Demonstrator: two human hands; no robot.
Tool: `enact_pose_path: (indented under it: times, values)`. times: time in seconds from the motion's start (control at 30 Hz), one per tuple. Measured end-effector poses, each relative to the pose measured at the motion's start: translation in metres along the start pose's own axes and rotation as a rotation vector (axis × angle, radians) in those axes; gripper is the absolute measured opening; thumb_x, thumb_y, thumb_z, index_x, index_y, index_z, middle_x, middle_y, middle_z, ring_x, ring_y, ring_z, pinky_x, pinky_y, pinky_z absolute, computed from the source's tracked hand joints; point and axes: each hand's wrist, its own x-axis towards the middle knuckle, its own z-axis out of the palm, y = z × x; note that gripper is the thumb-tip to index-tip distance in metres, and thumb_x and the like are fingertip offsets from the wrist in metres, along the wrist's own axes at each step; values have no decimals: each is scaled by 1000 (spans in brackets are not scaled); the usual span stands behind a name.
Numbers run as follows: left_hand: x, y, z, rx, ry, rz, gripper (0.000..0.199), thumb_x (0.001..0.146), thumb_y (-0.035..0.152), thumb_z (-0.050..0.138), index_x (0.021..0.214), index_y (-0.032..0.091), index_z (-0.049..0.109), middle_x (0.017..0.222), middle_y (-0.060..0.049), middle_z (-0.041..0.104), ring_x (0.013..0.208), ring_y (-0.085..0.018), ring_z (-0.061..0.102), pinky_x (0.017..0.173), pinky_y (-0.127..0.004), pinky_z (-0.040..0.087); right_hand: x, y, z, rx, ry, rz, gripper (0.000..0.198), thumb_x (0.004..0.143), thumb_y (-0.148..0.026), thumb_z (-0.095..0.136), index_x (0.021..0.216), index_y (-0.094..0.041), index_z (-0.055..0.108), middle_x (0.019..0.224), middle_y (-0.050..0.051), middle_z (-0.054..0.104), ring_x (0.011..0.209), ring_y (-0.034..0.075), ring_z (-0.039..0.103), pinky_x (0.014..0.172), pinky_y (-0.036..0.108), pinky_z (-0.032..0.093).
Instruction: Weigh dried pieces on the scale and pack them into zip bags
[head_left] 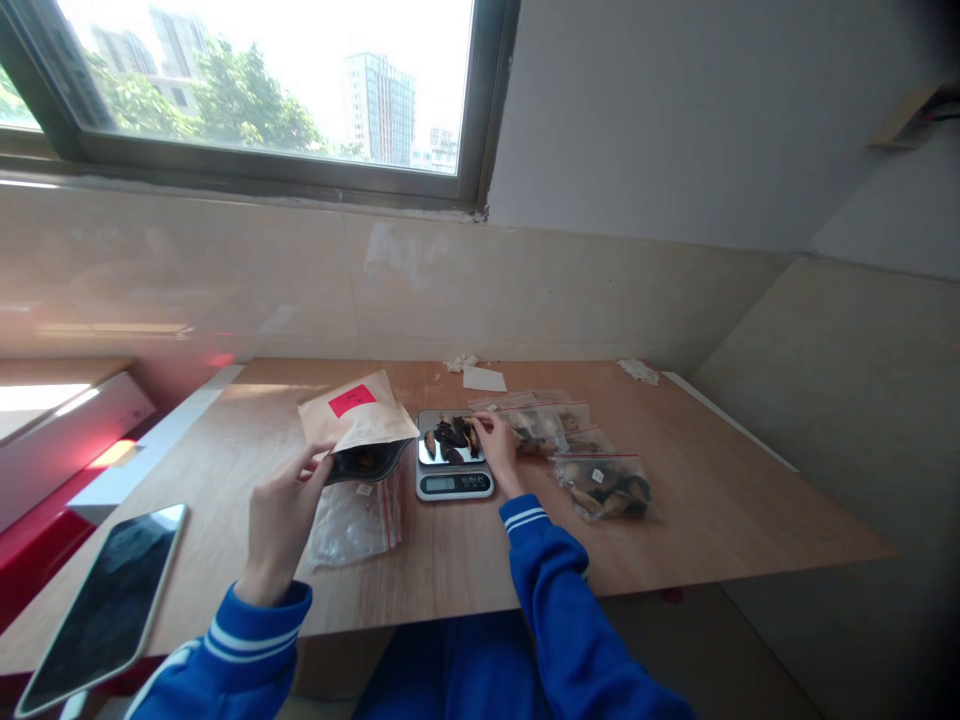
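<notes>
My left hand (289, 500) grips the edge of a tan paper pouch (341, 420) with a red label. The pouch is tilted, its mouth gaping toward me, and dark contents show inside. Beside it stands a small kitchen scale (454, 487); the digits on its display are too small to read. Several dark brown dried slices (450, 435) lie on the scale's shiny plate. Over the plate's right edge, my right hand (496, 445) has its fingers pinched on one of these dried slices.
Under the pouch lie clear zip bags (352, 530). Filled zip bags (607, 488) of dried pieces rest right of the scale. A tablet-like device (105, 600) sits at the left edge. A white card (484, 379) and crumpled tissue (637, 371) are at the back.
</notes>
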Motion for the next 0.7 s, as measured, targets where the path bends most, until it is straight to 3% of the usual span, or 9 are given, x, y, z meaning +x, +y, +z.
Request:
enact_pose_path:
  times: [0.2, 0.33, 0.4, 0.47, 0.53, 0.7]
  values:
    - [-1, -1, -1, 13, -2, 2, 26, 85, 42, 55, 100, 28, 71, 70, 2, 69, 69, -16, 68, 61, -20, 44, -12, -14, -11, -27, 20, -77, 43, 95, -35, 34, 97, -16, 72, 100, 13, 73, 97, 25, 63, 93, 42, 44]
    - [-1, 1, 1, 2, -6, -15, 27, 84, 42, 55, 100, 27, 71, 70, 2, 69, 69, -16, 68, 61, -21, 44, -45, -61, -21, 115, 135, -216, 35, 96, -28, 36, 102, -17, 68, 103, 11, 69, 102, 23, 61, 94, 39, 45]
    - [-2, 2, 3, -2, -7, -21, 27, 84, 41, 56, 100, 27, 71, 70, 2, 69, 69, -16, 68, 62, -21, 44, -71, -90, -20, 168, 14, -348, 31, 95, -22, 36, 106, -21, 66, 104, 9, 67, 103, 21, 60, 94, 37, 47]
    - [-3, 3, 4, -2, -8, -22, 26, 84, 40, 56, 100, 27, 71, 71, 2, 69, 68, -15, 67, 62, -21, 44, -95, -114, -12, 139, -238, -567, 34, 93, -16, 39, 116, -21, 63, 111, 8, 66, 109, 20, 59, 99, 36, 46]
    - [-5, 4, 5, 4, -9, -17, 26, 84, 40, 56, 101, 27, 71, 70, 2, 69, 67, -15, 67, 61, -21, 44, -111, -131, 3, 51, -403, -668, 39, 92, -12, 39, 125, -17, 58, 121, 11, 63, 117, 21, 55, 103, 36, 44]
    - [-10, 3, 5, 5, 0, -15, 26, 83, 39, 57, 101, 27, 72, 71, 2, 69, 68, -15, 68, 61, -21, 43, -105, -154, 39, -298, -565, -518, 38, 88, -7, 44, 123, -7, 59, 119, 18, 64, 112, 27, 59, 94, 37, 51]
